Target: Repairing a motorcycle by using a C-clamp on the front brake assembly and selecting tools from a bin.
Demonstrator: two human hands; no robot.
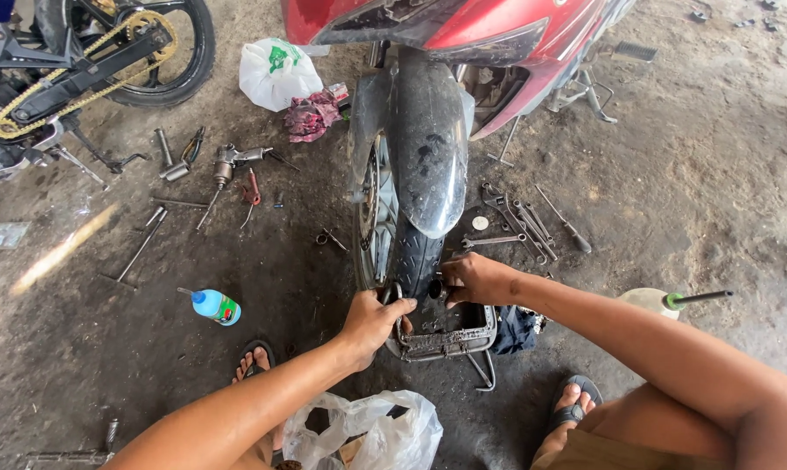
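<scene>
- While the person squats on the concrete floor (715,174), both forearms reach forward and inward toward the rear wheel (402,252) of a red motorcycle (498,35).
- Left hand (371,322): wrist bent down, fingers curled over the rim of a black tray (450,335); clamped on its left edge, just beside the tyre.
- Right hand (472,278): knuckles up, fingers closed round a small dark part (436,287) held against the tyre's base, above the tray. What the part is I cannot tell.
- Hands sit near each other, not touching, the tyre between them.
- Tray: rectangular, grimy, oil-blackened, resting on the floor under the wheel.
- Tyre: matte black rubber, ribbed; above it a long glossy black mudguard (428,148), scuffed and dusty.
- Floor: rough, grey, stained.
- Spanners (519,222), steel, lie in a loose fan right of the wheel.
- Left of the wheel: an air tool (228,161), pliers (191,146) and thin rods (141,248), scattered.
- Small blue plastic bottle (212,306) lies on its side near the left forearm.
- Crumpled clear plastic bag (367,435) at the floor's near edge, between the sandalled feet (254,359).
</scene>
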